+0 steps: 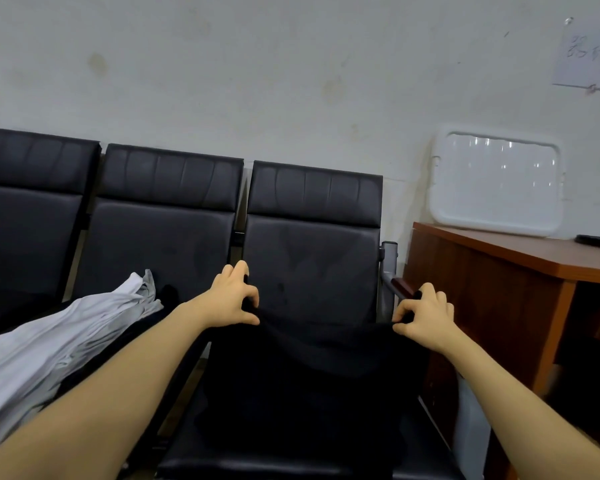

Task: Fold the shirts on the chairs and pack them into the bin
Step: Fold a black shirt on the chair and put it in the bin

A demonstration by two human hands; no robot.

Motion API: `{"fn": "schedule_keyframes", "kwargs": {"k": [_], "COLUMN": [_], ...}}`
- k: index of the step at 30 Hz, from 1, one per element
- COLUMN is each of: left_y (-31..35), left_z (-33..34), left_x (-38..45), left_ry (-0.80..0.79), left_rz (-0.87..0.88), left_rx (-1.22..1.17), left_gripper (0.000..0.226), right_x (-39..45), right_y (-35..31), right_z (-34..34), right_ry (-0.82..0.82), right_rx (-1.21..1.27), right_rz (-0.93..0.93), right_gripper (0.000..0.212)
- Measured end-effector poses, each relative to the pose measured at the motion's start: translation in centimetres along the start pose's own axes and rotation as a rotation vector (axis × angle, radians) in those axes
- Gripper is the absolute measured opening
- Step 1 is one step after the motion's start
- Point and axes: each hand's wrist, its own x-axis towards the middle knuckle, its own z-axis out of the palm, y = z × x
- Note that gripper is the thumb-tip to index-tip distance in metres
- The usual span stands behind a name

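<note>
Pinching the top edge of a limp black cotton shirt (309, 372) with both my left hand (231, 299) and right hand (425, 318), I am holding it over the black padded chair (312, 244) at lower centre of the frame.

You have three black chairs (312, 244) in a row. You can count two shirts: one black shirt (309, 382) and one white shirt (49, 344). There is one brown desk (520, 271), one white lid (496, 183), one paper (586, 57) on the wall, and your two hands (231, 299).
</note>
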Motion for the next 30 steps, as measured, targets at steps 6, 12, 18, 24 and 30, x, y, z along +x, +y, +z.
{"fn": "schedule_keyframes", "kwargs": {"k": [6,12,18,24,30], "left_y": [-0.1,1.0,1.6,1.3,1.6], "left_z": [2.2,2.2,0.9,-0.6,-2.3], "left_x": [-0.5,-0.4,0.0,0.2,-0.3], "left_ry": [0.236,0.437,0.509,0.573,0.571], "left_rz": [-0.119,-0.239,-0.399,-0.439,-0.392], "left_rx": [-0.235,-0.488,-0.574,-0.36,-0.263], "left_gripper": [0.015,0.01,0.008,0.024,0.024], "right_x": [-0.6,-0.6,-0.5,-0.6,-0.8], "right_y": [0.3,0.5,0.2,-0.6,-1.3], "right_z": [2.0,2.4,1.7,-0.7,-2.5], "right_ry": [-0.022,0.17,0.435,0.608,0.572], "right_rx": [-0.015,0.129,0.254,0.249,0.481], "right_rz": [0.019,0.07,0.054,-0.004,0.001], "right_gripper": [0.011,0.007,0.002,0.01,0.011]}}
